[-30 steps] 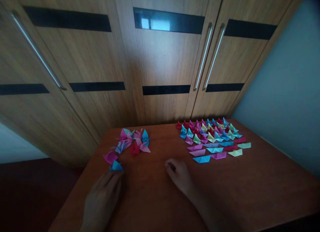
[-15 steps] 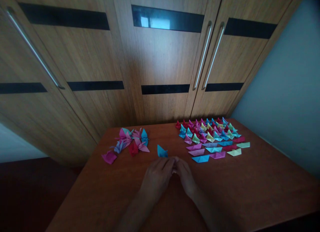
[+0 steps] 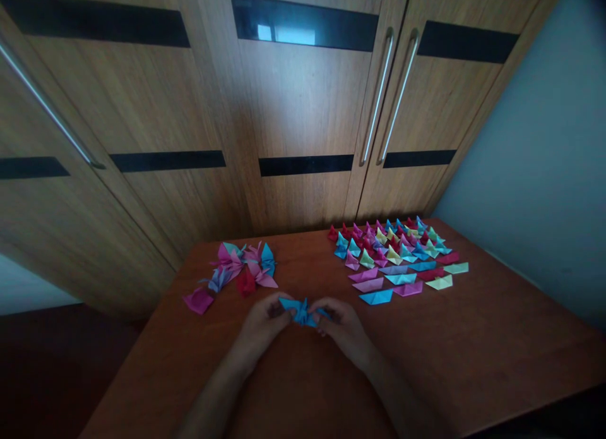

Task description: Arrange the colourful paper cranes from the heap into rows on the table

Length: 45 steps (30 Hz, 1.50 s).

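Note:
A blue folded paper piece [image 3: 303,312] with pointed ends stretches between my two hands, above the front part of the brown table. Its left end is pinched by my left hand [image 3: 267,322]. My right hand [image 3: 341,325] grips the right end, its fingers closed round the paper. A small upright point rises from the middle of the paper, between the hands. Just behind and to the left lies a pile of folded paper pieces [image 3: 246,265] in pink, red, purple and blue.
Rows of small colourful paper boats [image 3: 392,256] stand at the back right, with flatter folded boats [image 3: 376,297] in front of them. A magenta piece [image 3: 199,300] lies at the left. The wooden wardrobe [image 3: 303,104] rises behind the table [image 3: 303,388].
My hands have moved apart, and the blue paper is now spread out between them. Earlier they were together and partly hid it. The view has shifted slightly.

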Motion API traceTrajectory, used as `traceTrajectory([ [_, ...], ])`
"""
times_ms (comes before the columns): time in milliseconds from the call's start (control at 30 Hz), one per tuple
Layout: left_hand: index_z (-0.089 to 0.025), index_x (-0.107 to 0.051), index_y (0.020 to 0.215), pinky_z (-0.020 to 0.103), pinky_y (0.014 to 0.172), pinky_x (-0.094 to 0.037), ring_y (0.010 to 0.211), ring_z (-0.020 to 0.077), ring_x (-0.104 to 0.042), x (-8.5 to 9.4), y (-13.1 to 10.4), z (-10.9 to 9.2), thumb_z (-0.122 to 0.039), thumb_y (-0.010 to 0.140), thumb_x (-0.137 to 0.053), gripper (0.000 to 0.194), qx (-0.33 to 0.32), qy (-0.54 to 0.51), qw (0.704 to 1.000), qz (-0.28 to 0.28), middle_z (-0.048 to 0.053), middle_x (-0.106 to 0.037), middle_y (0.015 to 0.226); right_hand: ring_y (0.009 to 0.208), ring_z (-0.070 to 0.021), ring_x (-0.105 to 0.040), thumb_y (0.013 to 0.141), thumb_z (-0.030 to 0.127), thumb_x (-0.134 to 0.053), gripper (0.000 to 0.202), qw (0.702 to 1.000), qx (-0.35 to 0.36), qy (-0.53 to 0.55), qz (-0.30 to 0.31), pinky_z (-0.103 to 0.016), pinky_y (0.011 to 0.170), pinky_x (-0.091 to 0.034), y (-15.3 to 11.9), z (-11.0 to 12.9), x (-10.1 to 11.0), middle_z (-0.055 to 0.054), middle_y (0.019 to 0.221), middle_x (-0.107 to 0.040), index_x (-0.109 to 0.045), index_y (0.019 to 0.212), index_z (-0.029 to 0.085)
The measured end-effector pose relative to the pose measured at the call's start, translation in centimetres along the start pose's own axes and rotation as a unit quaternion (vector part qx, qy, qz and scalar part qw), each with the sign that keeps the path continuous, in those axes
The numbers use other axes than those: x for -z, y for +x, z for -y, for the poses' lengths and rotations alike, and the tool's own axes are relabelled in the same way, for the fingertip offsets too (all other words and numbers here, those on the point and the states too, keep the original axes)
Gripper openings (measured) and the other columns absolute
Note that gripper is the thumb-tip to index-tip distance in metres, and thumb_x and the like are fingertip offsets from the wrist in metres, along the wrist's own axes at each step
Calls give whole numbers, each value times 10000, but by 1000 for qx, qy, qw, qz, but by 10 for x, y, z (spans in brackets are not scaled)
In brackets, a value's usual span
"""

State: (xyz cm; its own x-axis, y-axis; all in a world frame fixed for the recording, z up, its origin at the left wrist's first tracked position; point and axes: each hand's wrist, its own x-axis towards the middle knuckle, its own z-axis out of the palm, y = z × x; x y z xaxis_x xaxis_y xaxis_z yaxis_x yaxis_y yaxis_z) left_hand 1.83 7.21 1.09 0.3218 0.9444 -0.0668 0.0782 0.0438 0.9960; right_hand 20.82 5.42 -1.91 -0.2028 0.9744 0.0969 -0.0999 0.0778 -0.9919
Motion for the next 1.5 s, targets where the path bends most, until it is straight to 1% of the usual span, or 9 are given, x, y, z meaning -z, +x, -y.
traceTrajectory([
  [100,-171,-621,804,221,651,-427,689,132,-564,-1,-3,2,-213,727,-674,102,25,-47,999,10,-11,-625,720,670,-135,-588,728,277,-663,201,999,-10,15,-47,-211,500,-460,3,-3,1,-14,849,-642,-662,915,203],
  [233,-165,-632,820,229,653,-416,700,141,-567,-5,-3,0,-169,683,-676,144,55,-38,997,46,-1,-641,745,685,-145,-604,692,283,-707,258,994,-40,54,-87,-219,511,-486,6,-3,1,-14,835,-662,-655,932,203],
  [333,-161,-642,735,229,635,-398,648,132,-536,-10,-1,-3,-188,719,-633,33,42,21,998,43,-13,-619,682,678,-136,-602,674,289,-739,272,992,-58,75,-88,-212,522,-481,5,-1,0,-15,822,-675,-663,917,195],
  [467,-156,-648,707,227,624,-382,637,128,-516,-12,-3,-5,-262,775,-625,128,6,25,998,65,-13,-606,657,648,-112,-586,662,281,-770,260,986,-74,129,-72,-190,520,-460,3,-3,0,0,758,-656,-667,876,177],
  [667,-145,-688,779,229,647,-396,675,127,-542,-9,-10,6,-302,793,-662,160,27,-114,988,105,19,-647,719,587,-75,-564,654,234,-805,240,932,-124,341,-21,-173,524,-456,2,-8,3,36,692,-610,-630,809,177],
  [867,-147,-695,737,229,621,-415,649,120,-566,-12,-13,20,-301,708,-764,171,54,-306,947,84,21,-655,696,513,-50,-524,664,231,-809,229,900,-123,416,-39,-143,470,-433,-1,-9,2,69,612,-554,-603,753,184],
  [1067,-182,-694,718,232,621,-421,660,119,-594,-14,-17,27,-291,630,-832,197,53,-398,912,81,-7,-671,691,521,-35,-529,648,217,-823,246,885,-97,455,-33,-115,505,-449,-4,-4,0,69,623,-572,-616,780,193],
  [1233,-202,-663,666,235,613,-400,605,109,-575,-12,-19,30,-347,606,-842,239,23,-417,905,88,-34,-649,613,498,-29,-486,628,269,-834,272,890,-93,446,-32,-102,484,-422,-6,-2,-1,76,607,-543,-601,750,201],
  [1500,-192,-656,620,243,584,-389,597,124,-570,-14,-21,28,-377,521,-877,305,63,-372,923,79,-20,-647,594,493,-59,-435,629,394,-817,342,910,-87,402,-51,-162,512,-424,-8,-4,0,79,583,-477,-562,777,221],
])
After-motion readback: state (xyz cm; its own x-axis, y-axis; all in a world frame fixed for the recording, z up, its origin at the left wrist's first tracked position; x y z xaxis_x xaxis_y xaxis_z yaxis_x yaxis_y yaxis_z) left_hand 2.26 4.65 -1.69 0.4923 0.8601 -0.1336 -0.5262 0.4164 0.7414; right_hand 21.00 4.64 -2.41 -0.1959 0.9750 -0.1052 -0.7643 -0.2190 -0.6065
